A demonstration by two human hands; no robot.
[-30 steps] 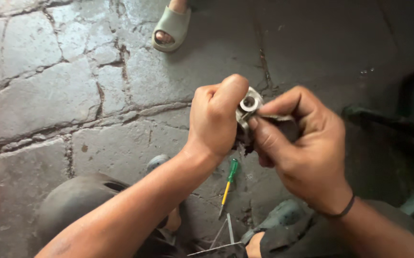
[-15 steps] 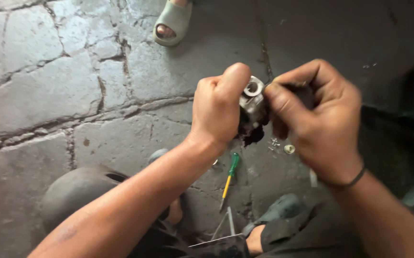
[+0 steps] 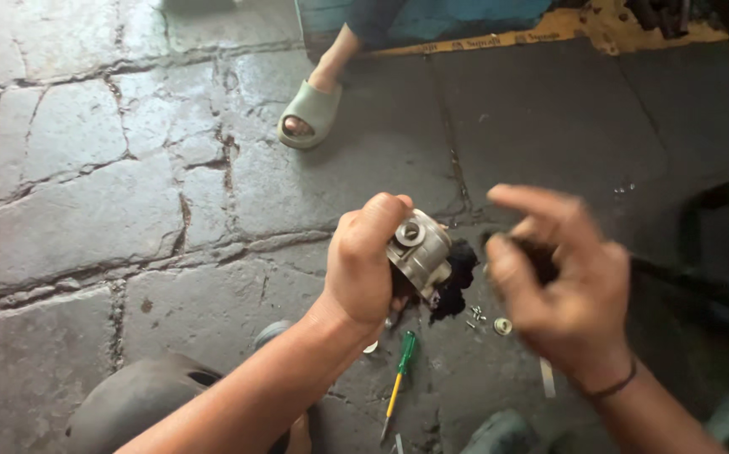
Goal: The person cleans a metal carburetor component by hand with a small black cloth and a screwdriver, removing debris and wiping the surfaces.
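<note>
My left hand (image 3: 368, 261) grips a small silver metal engine part (image 3: 419, 250) with a round opening on top; a black greasy piece (image 3: 457, 277) hangs under it. My right hand (image 3: 558, 282) is off to the right of the part, blurred, fingers curled; whether it pinches anything I cannot tell. On the floor below lie a green-handled screwdriver (image 3: 400, 370), a small round washer (image 3: 503, 325) and a few tiny screws (image 3: 474, 318).
Cracked stone paving (image 3: 87, 210) covers the left, dark oily floor (image 3: 549, 126) the right. Another person's foot in a pale green sandal (image 3: 310, 113) stands at the top. A black hose or strap (image 3: 709, 286) lies at the right. My knee (image 3: 141, 403) is at the bottom left.
My right hand has pulled away from the metal part to the right. The view has tilted up, showing more of the other person's foot and leg.
</note>
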